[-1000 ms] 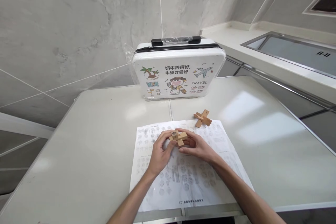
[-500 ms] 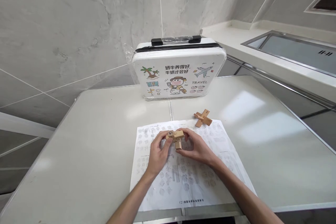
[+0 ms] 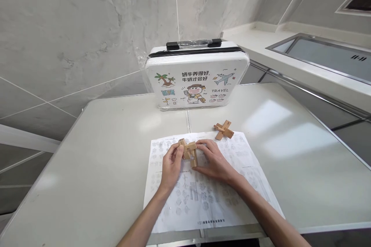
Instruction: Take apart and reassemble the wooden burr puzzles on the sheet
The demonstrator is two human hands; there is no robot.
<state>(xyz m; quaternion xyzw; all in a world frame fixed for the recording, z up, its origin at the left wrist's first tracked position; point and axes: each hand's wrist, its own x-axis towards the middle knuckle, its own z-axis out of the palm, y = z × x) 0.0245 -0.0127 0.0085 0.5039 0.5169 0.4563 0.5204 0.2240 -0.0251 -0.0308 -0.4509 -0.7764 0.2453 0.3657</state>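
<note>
Between my hands is a wooden interlocking puzzle [image 3: 190, 150] made of notched light-wood bars, held above a printed sheet [image 3: 203, 212]. My left hand [image 3: 171, 162] pinches its left side, thumb in front and fingers behind. On the other side, my right hand [image 3: 214, 161] has its fingertips at the upper right bar and its thumb at the lower end of the downward bar. Behind the right hand, a second, cross-shaped wooden puzzle [image 3: 224, 130] lies at the sheet's far edge. Small printed diagrams cover the sheet, too blurred to read.
A white cartoon-printed case [image 3: 199, 81] in clear plastic stands at the back of the pale table [image 3: 95, 170], against a grey marbled wall [image 3: 87, 27]. To the right runs a raised white counter [image 3: 246, 40] with a dark glass inset panel [image 3: 327, 56].
The wooden puzzle has been turned in my hands, so the numbered end no longer faces up and its notched bars show. My left hand has shifted slightly left.
</note>
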